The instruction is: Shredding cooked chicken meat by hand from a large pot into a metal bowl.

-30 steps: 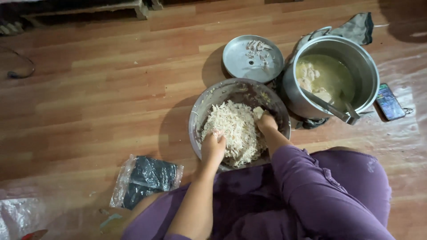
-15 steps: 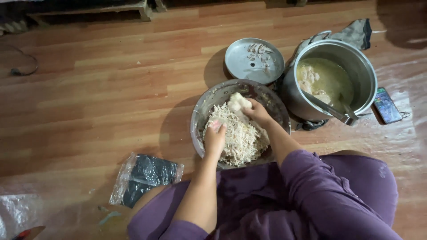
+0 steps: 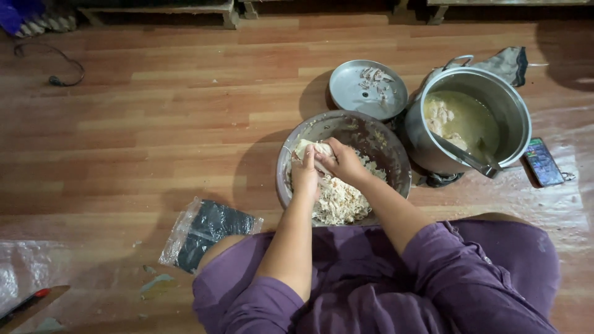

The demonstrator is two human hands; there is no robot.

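1. Over the near-left part of the metal bowl [image 3: 344,166], both my hands meet on one pale chunk of cooked meat [image 3: 311,149]. My left hand [image 3: 305,176] is closed on its near end, and my right hand [image 3: 342,162] is curled round it from the right, fingers pinching it. The chunk sits just above the heap, close to the bowl's left rim.

2. What could go wrong, as I judge it: I am working right at the rim, so a hard tug could flick strands over the edge onto the wooden floor [image 3: 154,124]. The bowl rests loose on the boards, and pressing down on that side might tip or slide it toward my knees.

3. The tall pot [image 3: 470,127] stands touching or just beside the bowl on the right. A swing of my right elbow could knock its ladle handle [image 3: 465,158] and slop the broth.

4. Contents: the bowl holds a mound of shredded meat [image 3: 339,201] toward its near side, with bare, smeared metal farther off. The pot holds cloudy yellowish broth with a few pale pieces. The flat metal lid [image 3: 367,89], lying beyond the bowl, carries a small scatter of scraps.

5. Well apart on the near left lies a plastic bag [image 3: 207,232] with something dark inside.
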